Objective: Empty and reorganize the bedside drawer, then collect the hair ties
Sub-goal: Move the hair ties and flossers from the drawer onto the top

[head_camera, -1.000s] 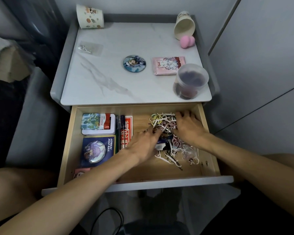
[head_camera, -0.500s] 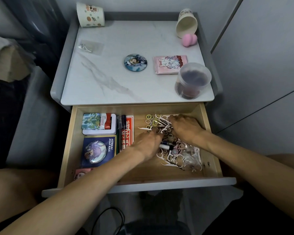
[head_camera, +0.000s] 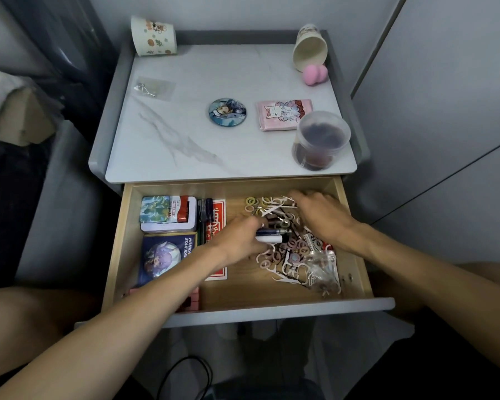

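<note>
Pen drawn further from the pile.
Blue-and-white plastic pen [head_camera: 272, 235] is gripped by left hand [head_camera: 238, 241]; right hand [head_camera: 321, 216] is spread over pastel elastic hair ties [head_camera: 283, 249].

The head camera looks steeply down, close over the open drawer [head_camera: 355, 243].

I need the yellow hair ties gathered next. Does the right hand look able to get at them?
Likely yes. The yellow hair ties lie uncovered at the back of the drawer, just left of the right hand; only loose white picks lie between. The left hand grips pens nearer the front.
</note>
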The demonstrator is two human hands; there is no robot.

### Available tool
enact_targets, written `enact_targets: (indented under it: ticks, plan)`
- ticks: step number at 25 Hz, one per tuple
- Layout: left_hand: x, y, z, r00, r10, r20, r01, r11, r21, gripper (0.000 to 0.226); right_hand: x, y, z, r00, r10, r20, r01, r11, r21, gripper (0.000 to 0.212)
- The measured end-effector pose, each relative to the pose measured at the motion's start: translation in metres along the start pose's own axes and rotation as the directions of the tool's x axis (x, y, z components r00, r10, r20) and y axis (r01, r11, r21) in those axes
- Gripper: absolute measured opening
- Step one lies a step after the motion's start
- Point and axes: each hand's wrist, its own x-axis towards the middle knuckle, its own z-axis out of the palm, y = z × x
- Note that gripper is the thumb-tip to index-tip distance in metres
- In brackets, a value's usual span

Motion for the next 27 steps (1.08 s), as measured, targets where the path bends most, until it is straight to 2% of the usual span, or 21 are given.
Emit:
enact_targets:
  ticks: [3, 6, 11, 14, 16, 18, 20, 21, 24, 27]
  plan:
    - [-0.012, 0.011, -0.012, 0.996, -0.065, -0.057, 0.052, 0.978, -0.203, 0.028, -0.015, -0.008, -0.015, 0.996, -0.040, -0.075, 0.038, 0.999, -0.024, 0.035]
    - [-0.028, 0.020, -0.028, 0.990, -0.109, -0.092, 0.068, 0.926, -0.371, 0.026, -0.032, -0.023, -0.033, 0.983, -0.081, -0.164, 0.076, 0.996, -0.037, 0.037]
    - [-0.054, 0.024, -0.081, 0.959, -0.167, -0.230, 0.057, 0.905, -0.421, 0.016, -0.027, -0.058, -0.079, 0.934, -0.135, -0.331, 0.145, 0.989, 0.006, 0.042]
    - [-0.063, 0.017, -0.122, 0.927, -0.203, -0.315, 0.030, 0.878, -0.478, 0.012, 0.008, -0.077, -0.097, 0.915, -0.110, -0.388, 0.149, 0.986, 0.072, 0.033]
    - [-0.060, 0.004, -0.150, 0.883, -0.283, -0.375, 0.058, 0.858, -0.511, 0.012, 0.047, -0.086, -0.106, 0.950, -0.016, -0.312, 0.084, 0.975, 0.205, 0.024]
    - [-0.052, -0.014, -0.175, 0.835, -0.370, -0.407, 0.114, 0.840, -0.531, 0.010, 0.083, -0.096, -0.114, 0.987, 0.038, -0.155, 0.029, 0.912, 0.409, 0.020]
    - [-0.040, -0.032, -0.193, 0.796, -0.454, -0.401, 0.197, 0.820, -0.537, 0.009, 0.110, -0.105, -0.113, 1.000, 0.000, -0.025, 0.014, 0.818, 0.575, 0.009]
    - [-0.034, -0.040, -0.201, 0.779, -0.484, -0.398, 0.239, 0.816, -0.525, 0.009, 0.121, -0.111, -0.110, 0.999, -0.033, 0.025, 0.010, 0.790, 0.613, 0.011]
    - [-0.017, -0.052, -0.211, 0.771, -0.508, -0.384, 0.302, 0.823, -0.482, 0.007, 0.145, -0.118, -0.097, 0.996, -0.046, 0.080, -0.010, 0.808, 0.589, 0.013]
    - [-0.001, -0.059, -0.222, 0.760, -0.506, -0.409, 0.312, 0.835, -0.453, 0.011, 0.170, -0.117, -0.095, 1.000, -0.019, 0.011, 0.011, 0.857, 0.515, 0.015]
